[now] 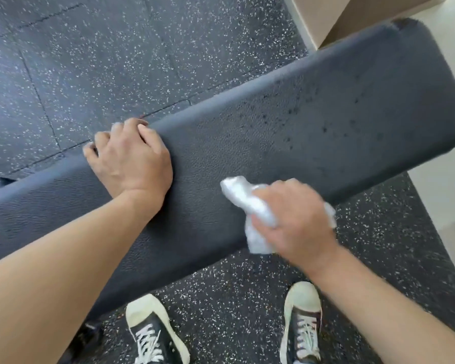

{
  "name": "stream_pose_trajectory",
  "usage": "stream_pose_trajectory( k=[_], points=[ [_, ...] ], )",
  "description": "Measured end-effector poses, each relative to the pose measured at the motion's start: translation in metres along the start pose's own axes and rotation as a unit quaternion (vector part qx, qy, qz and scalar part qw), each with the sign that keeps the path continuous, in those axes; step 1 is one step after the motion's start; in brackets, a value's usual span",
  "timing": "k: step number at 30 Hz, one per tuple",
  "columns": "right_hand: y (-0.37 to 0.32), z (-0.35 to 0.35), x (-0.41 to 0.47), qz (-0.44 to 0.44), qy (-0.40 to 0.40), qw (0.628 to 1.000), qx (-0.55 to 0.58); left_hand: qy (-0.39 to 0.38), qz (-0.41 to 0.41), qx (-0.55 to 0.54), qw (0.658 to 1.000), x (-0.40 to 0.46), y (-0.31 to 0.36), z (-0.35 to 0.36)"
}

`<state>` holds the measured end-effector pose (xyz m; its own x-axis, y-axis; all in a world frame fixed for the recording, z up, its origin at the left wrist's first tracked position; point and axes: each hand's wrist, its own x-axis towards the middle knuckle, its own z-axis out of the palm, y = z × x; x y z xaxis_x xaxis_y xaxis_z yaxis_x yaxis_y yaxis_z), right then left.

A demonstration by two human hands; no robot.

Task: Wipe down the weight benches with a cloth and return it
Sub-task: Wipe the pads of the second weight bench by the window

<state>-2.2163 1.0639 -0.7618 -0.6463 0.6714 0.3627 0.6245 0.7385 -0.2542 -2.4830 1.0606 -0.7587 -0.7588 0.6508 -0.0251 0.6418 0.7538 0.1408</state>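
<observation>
Cloth [250,208] gripped in R hand [292,219] on bench [326,114]; L hand [132,158] grips far edge.

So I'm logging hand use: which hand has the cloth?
The right hand grips the white cloth on the bench; the left hand only grips the bench's far edge.

The right hand [292,222] grips a white cloth [250,206] on the dark bench [313,127]; the left hand [132,158] curls over its far edge.
</observation>
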Motion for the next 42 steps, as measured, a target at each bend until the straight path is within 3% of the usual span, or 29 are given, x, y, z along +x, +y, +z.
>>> stream_pose_trajectory(
  k=[3,5,10,15,21,25,28,31,35,37,40,42],
  points=[
    [0.039,-0.004,0.027,0.132,0.049,0.99,-0.001,-0.003,0.003,0.0,1.0,-0.001,0.001,0.004],
    [0.021,0.008,0.05,0.184,0.042,0.982,0.018,0.0,-0.001,0.001,1.0,-0.001,0.0,0.004],
    [-0.043,0.054,0.145,0.146,0.016,0.988,0.053,-0.008,-0.008,-0.005,1.0,-0.002,0.002,0.002],
    [-0.047,0.082,0.206,0.158,-0.039,0.987,0.013,-0.014,-0.015,-0.001,1.0,-0.001,0.003,0.002],
    [-0.033,0.04,0.115,0.084,-0.025,0.992,0.089,-0.017,-0.012,-0.005,1.0,-0.002,0.002,0.001],
    [0.004,-0.001,0.027,0.02,-0.034,0.997,0.068,-0.016,-0.011,-0.009,1.0,-0.002,0.002,0.002],
    [0.022,-0.003,0.025,-0.006,-0.005,1.0,0.026,-0.015,-0.012,-0.009,1.0,-0.002,0.002,0.002],
    [0.027,0.017,0.067,0.033,0.039,0.999,0.012,-0.018,-0.009,-0.01,1.0,-0.002,0.003,0.003],
    [0.03,0.049,0.16,0.15,0.063,0.986,0.019,-0.018,-0.013,-0.012,1.0,-0.001,0.003,0.001],
    [0.025,0.066,0.203,0.166,0.034,0.985,0.012,-0.015,-0.014,-0.01,1.0,-0.001,0.003,0.001],
    [0.023,0.088,0.235,0.163,-0.086,0.983,0.005,-0.013,-0.017,-0.011,1.0,-0.001,0.004,0.002],
    [0.023,0.085,0.23,0.153,-0.104,0.983,0.02,-0.014,-0.017,-0.008,1.0,-0.001,0.004,0.002]
  ],
)
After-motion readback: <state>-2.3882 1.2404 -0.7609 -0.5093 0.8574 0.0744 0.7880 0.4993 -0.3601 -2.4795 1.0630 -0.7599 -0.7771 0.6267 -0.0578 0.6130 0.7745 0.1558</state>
